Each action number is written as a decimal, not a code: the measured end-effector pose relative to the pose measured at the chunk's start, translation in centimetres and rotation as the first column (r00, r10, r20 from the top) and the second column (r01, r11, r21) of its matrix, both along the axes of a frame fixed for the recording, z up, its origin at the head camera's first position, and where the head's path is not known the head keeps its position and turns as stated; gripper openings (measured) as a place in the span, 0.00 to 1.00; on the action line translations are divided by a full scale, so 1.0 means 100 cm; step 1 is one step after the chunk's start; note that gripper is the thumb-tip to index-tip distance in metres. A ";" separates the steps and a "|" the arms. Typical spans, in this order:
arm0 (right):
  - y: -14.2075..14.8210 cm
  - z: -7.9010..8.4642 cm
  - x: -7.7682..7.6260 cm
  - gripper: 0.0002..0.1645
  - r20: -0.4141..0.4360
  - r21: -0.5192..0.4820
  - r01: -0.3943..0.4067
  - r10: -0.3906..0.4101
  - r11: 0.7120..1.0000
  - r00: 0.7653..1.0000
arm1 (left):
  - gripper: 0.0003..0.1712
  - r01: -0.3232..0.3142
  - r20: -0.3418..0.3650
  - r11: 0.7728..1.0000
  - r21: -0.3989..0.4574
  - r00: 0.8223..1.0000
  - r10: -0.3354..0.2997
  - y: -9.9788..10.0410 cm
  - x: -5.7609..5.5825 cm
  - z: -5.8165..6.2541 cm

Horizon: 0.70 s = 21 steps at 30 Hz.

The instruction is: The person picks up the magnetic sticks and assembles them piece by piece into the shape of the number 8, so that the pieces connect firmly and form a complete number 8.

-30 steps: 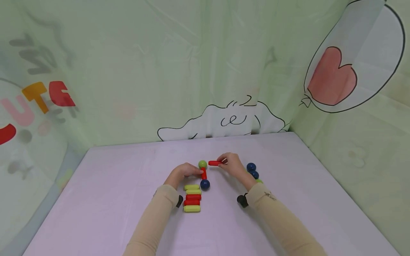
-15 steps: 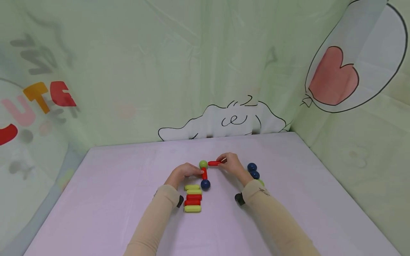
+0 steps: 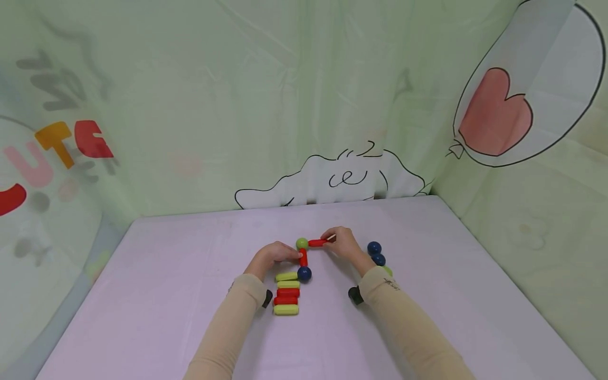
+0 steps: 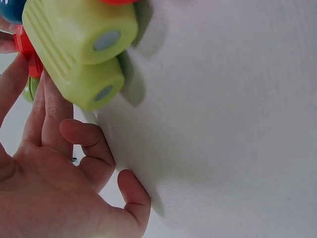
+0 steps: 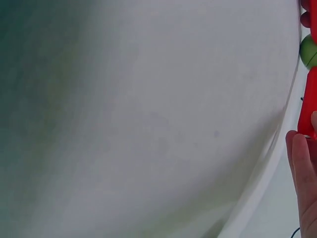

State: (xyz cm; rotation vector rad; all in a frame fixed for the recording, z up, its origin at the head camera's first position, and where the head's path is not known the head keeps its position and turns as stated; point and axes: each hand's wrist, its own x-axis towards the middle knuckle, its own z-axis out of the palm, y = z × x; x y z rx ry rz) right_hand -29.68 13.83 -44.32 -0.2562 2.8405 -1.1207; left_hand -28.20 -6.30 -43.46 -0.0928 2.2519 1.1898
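My left hand (image 3: 275, 252) pinches a red rod (image 3: 303, 257) that joins a green ball (image 3: 302, 243) at its far end to a dark blue ball (image 3: 304, 274) at its near end. Between thumb and fingers, my right hand (image 3: 345, 245) holds a second red rod (image 3: 316, 243), its left end against the green ball. The right wrist view catches this red rod (image 5: 309, 101) lined up with the green ball (image 5: 309, 51). Close to the left hand in its wrist view, a yellow-green rod (image 4: 74, 29) has a grey disc in its end.
Below the left hand lies a column of yellow-green rods (image 3: 286, 310) and red rods (image 3: 287, 292); the topmost yellow-green rod (image 3: 286, 276) touches the blue ball. Near the right forearm are two blue balls (image 3: 374, 247) and a partly hidden green ball (image 3: 387, 271). A printed curtain (image 3: 190, 105) surrounds the table (image 3: 142, 295).
The right hand's red rod has moved left, closing the small gap to the green ball. The topmost yellow-green rod has tilted and shifted against the blue ball. My left hand stays put.
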 end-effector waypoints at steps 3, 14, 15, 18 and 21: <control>0.001 0.001 0.001 0.11 0.010 0.001 0.011 -0.011 1.000 1.000 | 0.19 0.005 0.003 1.000 -0.002 1.000 -0.005 0.001 0.000 0.001; 0.005 0.006 0.008 0.14 0.026 -0.004 0.024 -0.023 1.000 0.999 | 0.18 0.000 0.003 1.000 -0.025 1.000 0.000 0.001 0.000 0.001; 0.006 0.007 0.009 0.14 0.021 -0.004 0.020 -0.020 1.000 1.000 | 0.18 0.000 0.003 1.000 -0.025 1.000 0.000 0.001 0.000 0.001; 0.011 0.008 0.012 0.14 -0.003 -0.001 0.000 0.000 1.000 1.000 | 0.18 0.003 0.003 1.000 -0.021 1.000 -0.003 0.001 0.000 0.000; 0.016 0.010 0.015 0.14 -0.022 0.003 -0.017 0.017 1.000 1.000 | 0.18 0.006 0.003 1.000 -0.014 1.000 -0.006 0.001 0.000 0.000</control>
